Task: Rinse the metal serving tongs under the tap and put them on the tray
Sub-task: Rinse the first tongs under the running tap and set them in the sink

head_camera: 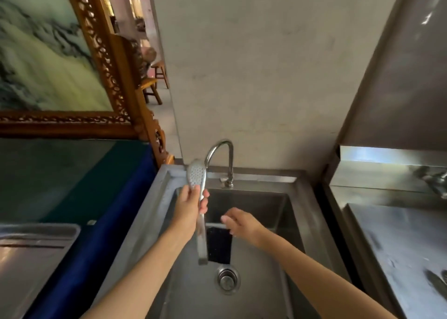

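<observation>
My left hand (191,207) grips the metal serving tongs (197,177) around their middle, above the left side of the steel sink (300,224). The perforated head points up and away, just left of the curved tap (221,159); the handle end hangs down over the basin. No water is visible running from the tap. My right hand (242,224) hovers over the basin to the right of the tongs, fingers loosely curled and holding nothing. A metal tray (36,251) lies at the lower left on the blue-covered counter.
A black sponge-like pad (219,246) lies in the basin above the drain (227,280). A steel counter (399,246) with a second tap (435,180) stands at the right. A carved wooden frame (116,76) rises at the left behind a blue cloth-covered counter (96,222).
</observation>
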The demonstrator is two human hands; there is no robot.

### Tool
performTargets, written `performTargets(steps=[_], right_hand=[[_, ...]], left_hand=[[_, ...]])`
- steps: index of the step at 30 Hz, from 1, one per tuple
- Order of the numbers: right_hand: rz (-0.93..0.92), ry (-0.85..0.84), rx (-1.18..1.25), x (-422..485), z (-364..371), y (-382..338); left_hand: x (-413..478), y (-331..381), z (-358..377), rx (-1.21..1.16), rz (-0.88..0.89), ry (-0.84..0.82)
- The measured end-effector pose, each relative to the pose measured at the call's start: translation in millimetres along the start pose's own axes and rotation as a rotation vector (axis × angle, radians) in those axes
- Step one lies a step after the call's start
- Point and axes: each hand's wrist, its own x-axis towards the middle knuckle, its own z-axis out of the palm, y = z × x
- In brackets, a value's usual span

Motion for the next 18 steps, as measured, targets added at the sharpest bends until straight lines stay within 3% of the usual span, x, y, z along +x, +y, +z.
performTargets(steps=[7, 13, 18], right_hand=[[0.205, 0.129, 0.031, 91, -4, 12], [0.226, 0.130, -0.356, 164, 6, 38], [0.094, 0.126, -0.676, 230, 20, 75]], left_hand=[[56, -32, -81, 0.215, -0.131, 0.097], [101, -67, -79, 0.314, -0.221, 0.017], [138, -110, -61, 0.310, -0.209, 0.000]])
